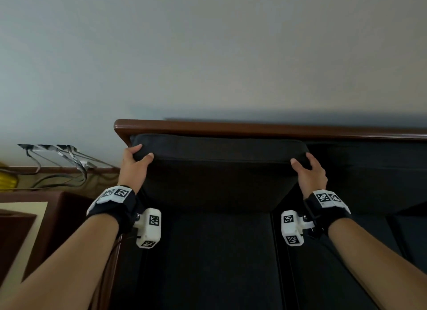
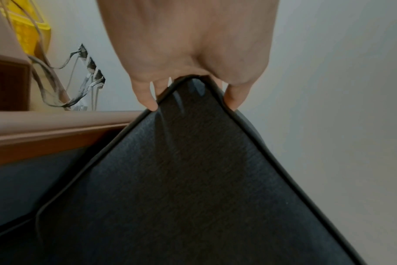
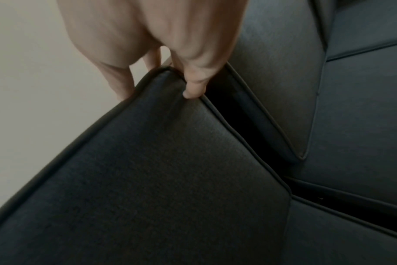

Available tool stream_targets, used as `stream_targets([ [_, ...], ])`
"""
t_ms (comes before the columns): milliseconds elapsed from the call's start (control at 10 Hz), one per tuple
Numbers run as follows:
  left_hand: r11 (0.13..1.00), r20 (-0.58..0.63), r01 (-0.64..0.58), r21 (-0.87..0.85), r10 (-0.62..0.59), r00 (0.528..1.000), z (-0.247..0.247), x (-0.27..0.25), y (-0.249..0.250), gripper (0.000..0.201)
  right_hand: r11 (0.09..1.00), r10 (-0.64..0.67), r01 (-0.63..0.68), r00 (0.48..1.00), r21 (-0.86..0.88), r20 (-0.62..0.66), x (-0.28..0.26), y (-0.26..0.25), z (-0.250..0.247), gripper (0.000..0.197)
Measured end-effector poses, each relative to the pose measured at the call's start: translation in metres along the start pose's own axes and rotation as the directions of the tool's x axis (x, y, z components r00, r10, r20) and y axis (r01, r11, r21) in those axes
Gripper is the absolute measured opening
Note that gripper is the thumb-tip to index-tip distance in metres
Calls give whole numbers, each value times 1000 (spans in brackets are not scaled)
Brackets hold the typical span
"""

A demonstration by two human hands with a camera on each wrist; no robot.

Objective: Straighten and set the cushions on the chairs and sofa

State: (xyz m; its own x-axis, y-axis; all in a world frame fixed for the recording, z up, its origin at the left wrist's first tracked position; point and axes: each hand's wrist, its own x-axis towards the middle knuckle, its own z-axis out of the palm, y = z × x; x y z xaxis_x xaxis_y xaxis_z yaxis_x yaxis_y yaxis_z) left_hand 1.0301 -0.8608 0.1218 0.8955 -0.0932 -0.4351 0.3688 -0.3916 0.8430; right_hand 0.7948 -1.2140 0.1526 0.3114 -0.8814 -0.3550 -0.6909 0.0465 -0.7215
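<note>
Both bare forearms reach forward from the lower corners of the head view, each wrist wrapped in a black band carrying white marker blocks. The left hand (image 1: pixel 133 165) sits at about 10 o'clock from the middle of the frame, the right hand (image 1: pixel 310 173) at about 2 o'clock, level with each other and well apart.

Each hand clamps one top corner of a dark back cushion (image 1: pixel 219 171). The left hand's thumb lies on the front face and its fingers curl over the top edge; the left wrist view shows fingertips (image 2: pixel 147 100) pressed on either side of the piped corner, puckering the fabric. The right hand grips the opposite corner the same way, its thumb (image 3: pixel 194 89) pressed into the front face beside the piping and the other fingers wrapped behind. Neither hand is slack; both are closed tight around the cushion.

The cushion stands against the backrest at the left end of the sofa, just under the brown wooden top rail (image 1: pixel 254 127), with its lower edge over a dark seat cushion (image 1: pixel 208 252). At 3 o'clock from it stands a neighbouring back cushion (image 1: pixel 369 171), with a narrow dark gap between the two. Behind the rail rises a plain pale wall (image 1: pixel 208 55). At 9 o'clock, grey cables (image 1: pixel 69 166) hang from wall sockets, beside something yellow (image 1: pixel 8 180) and a dark wooden side table (image 1: pixel 46 217).
</note>
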Motion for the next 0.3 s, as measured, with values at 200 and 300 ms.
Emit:
stream_targets([
  [200, 961, 56, -53, 273, 39, 998, -17, -25, 0, 69, 998, 27, -21, 994, -57, 104, -9, 1, -19, 72],
  [300, 921, 91, -103, 375, 74, 993, -28, -48, -19, 77, 1000, 16, -16, 985, -6, 169, -14, 25, -22, 80],
])
